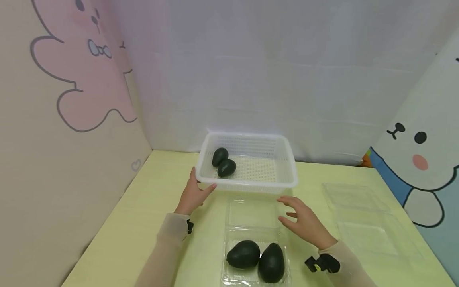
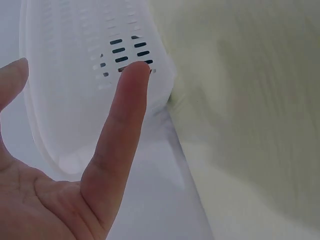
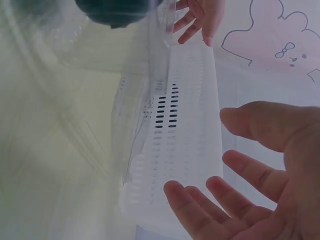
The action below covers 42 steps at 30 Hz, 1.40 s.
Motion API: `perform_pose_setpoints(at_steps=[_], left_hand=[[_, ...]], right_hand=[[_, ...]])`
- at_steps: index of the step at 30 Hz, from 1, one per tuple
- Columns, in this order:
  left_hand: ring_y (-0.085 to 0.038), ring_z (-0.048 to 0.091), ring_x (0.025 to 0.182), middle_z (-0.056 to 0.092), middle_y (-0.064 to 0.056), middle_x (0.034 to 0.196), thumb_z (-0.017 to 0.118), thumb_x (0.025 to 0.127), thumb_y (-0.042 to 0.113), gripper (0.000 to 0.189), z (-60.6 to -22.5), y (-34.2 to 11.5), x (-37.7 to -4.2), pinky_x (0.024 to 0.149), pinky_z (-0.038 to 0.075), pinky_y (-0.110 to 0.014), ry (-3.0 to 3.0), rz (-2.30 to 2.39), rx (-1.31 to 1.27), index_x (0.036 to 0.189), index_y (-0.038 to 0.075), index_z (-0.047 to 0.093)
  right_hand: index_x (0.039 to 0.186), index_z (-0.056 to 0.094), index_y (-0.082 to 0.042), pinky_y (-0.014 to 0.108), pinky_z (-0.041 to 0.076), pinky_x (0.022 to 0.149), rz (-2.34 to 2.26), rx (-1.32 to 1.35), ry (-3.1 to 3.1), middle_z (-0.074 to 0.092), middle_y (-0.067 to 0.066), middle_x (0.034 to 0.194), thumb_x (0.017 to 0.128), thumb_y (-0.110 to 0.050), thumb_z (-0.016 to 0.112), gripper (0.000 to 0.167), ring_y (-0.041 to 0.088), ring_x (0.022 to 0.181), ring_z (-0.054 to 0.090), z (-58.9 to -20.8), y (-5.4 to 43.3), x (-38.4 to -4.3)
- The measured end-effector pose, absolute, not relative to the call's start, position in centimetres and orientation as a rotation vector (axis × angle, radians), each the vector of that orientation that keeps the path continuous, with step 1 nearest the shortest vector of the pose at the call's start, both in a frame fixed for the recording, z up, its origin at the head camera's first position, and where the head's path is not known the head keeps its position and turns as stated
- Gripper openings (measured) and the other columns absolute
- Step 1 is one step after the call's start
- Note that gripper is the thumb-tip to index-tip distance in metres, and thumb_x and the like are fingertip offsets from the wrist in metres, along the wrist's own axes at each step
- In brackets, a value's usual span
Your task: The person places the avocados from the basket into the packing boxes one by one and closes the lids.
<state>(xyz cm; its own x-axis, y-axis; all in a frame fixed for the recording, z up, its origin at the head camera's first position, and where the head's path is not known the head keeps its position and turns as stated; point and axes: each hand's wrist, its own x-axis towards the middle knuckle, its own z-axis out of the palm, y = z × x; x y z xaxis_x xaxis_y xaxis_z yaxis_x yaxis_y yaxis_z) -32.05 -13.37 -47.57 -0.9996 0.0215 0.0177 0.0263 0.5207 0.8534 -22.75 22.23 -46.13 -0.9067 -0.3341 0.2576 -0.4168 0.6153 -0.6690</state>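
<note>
A white slotted plastic basket (image 1: 247,184) stands at the back of the table with two dark green avocados (image 1: 227,168) in its left end. At its front left corner is my left hand (image 1: 193,196), thumb right at the front rim and forefinger stretched along the side wall (image 2: 60,115). My right hand (image 1: 305,221) hovers in front of the basket's right end, fingers spread and slightly bent, holding nothing. Between the hands lies a clear hinged clamshell box (image 1: 252,213), lid laid back toward the basket. Two larger avocados (image 1: 244,254) sit side by side in its near half.
More clear plastic clamshell boxes (image 1: 369,235) lie opened on the right side of the yellow table (image 1: 122,235). A white curtain-like backdrop (image 1: 251,79) rises behind the basket. Walls with cartoon animals flank the table on both sides.
</note>
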Motion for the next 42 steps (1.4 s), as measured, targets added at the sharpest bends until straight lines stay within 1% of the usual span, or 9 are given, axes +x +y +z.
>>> perform_pose_setpoints(at_steps=[4,8,12,19,26,30,33,37,42], left_hand=[[-0.019,0.057,0.052,0.048,-0.02,0.136,0.073,0.083,0.047,0.118,-48.4,-12.7,-31.2,0.051,0.046,-0.032,-2.765,-1.516,0.034,0.154,0.006,-0.012],[-0.02,0.056,0.054,0.05,-0.023,0.128,0.073,0.084,0.041,0.105,-49.1,-12.0,-30.7,0.051,0.046,-0.033,-2.758,-1.521,0.02,0.153,0.004,0.003],[-0.02,0.056,0.054,0.051,-0.024,0.124,0.072,0.086,0.04,0.086,-49.5,-11.4,-30.3,0.053,0.047,-0.033,-2.774,-1.536,-0.03,0.147,0.01,0.019],[-0.019,0.056,0.048,0.056,-0.021,0.117,0.068,0.088,0.043,0.081,-49.3,-10.7,-29.8,0.058,0.045,-0.032,-2.874,-1.461,-0.009,0.143,0.002,0.025],[-0.02,0.058,0.047,0.058,-0.02,0.119,0.066,0.088,0.044,0.082,-49.6,-9.5,-29.6,0.053,0.05,-0.032,-2.978,-1.557,-0.054,0.143,-0.006,0.03],[-0.019,0.06,0.056,0.058,-0.019,0.12,0.066,0.088,0.047,0.079,-50.0,-8.7,-29.8,0.052,0.052,-0.033,-2.98,-1.681,-0.135,0.141,-0.003,0.037],[-0.02,0.062,0.07,0.056,-0.018,0.123,0.067,0.088,0.047,0.078,-50.2,-8.3,-29.9,0.052,0.053,-0.034,-2.958,-1.78,-0.18,0.141,-0.002,0.039],[-0.021,0.064,0.08,0.053,-0.022,0.129,0.067,0.09,0.04,0.075,-50.4,-7.8,-30.1,0.051,0.053,-0.034,-2.922,-1.858,-0.239,0.142,-0.004,0.038],[-0.019,0.063,0.064,0.052,-0.026,0.127,0.066,0.091,0.02,0.062,-50.4,-7.4,-30.0,0.05,0.053,-0.033,-2.911,-1.824,-0.301,0.14,-0.007,0.039]], right_hand=[[0.134,0.053,-0.004,0.035,0.055,0.079,1.206,0.573,-2.746,0.051,0.018,0.133,0.085,-0.011,0.073,0.053,0.04,0.117,0.053,-46.5,22.5,-22.6],[0.135,0.052,-0.003,0.035,0.055,0.078,1.236,0.514,-2.786,0.051,0.019,0.133,0.085,-0.011,0.073,0.054,0.042,0.117,0.053,-46.8,22.5,-22.5],[0.135,0.052,-0.005,0.035,0.055,0.079,1.282,0.457,-2.819,0.049,0.02,0.135,0.087,-0.013,0.073,0.054,0.042,0.119,0.051,-47.2,22.5,-22.6],[0.139,0.049,-0.004,0.035,0.054,0.081,1.321,0.399,-2.87,0.046,0.02,0.139,0.088,-0.018,0.071,0.057,0.043,0.122,0.05,-47.8,22.5,-22.6],[0.139,0.049,-0.005,0.049,0.05,0.087,1.239,0.364,-2.904,0.047,0.022,0.14,0.089,-0.022,0.071,0.057,0.041,0.118,0.055,-48.4,22.4,-22.5],[0.139,0.049,-0.005,0.05,0.049,0.088,1.24,0.348,-2.912,0.046,0.021,0.141,0.089,-0.025,0.071,0.058,0.039,0.117,0.056,-48.6,22.3,-22.6],[0.139,0.048,-0.006,0.049,0.05,0.088,1.266,0.339,-2.915,0.046,0.02,0.142,0.089,-0.027,0.071,0.059,0.039,0.118,0.056,-48.7,22.0,-22.7],[0.139,0.049,-0.006,0.049,0.05,0.087,1.301,0.346,-2.917,0.046,0.02,0.142,0.088,-0.029,0.071,0.059,0.038,0.118,0.056,-48.7,21.9,-22.7],[0.138,0.05,-0.007,0.048,0.051,0.086,1.317,0.346,-2.917,0.047,0.021,0.141,0.088,-0.028,0.072,0.058,0.037,0.116,0.058,-48.8,21.7,-22.7]])
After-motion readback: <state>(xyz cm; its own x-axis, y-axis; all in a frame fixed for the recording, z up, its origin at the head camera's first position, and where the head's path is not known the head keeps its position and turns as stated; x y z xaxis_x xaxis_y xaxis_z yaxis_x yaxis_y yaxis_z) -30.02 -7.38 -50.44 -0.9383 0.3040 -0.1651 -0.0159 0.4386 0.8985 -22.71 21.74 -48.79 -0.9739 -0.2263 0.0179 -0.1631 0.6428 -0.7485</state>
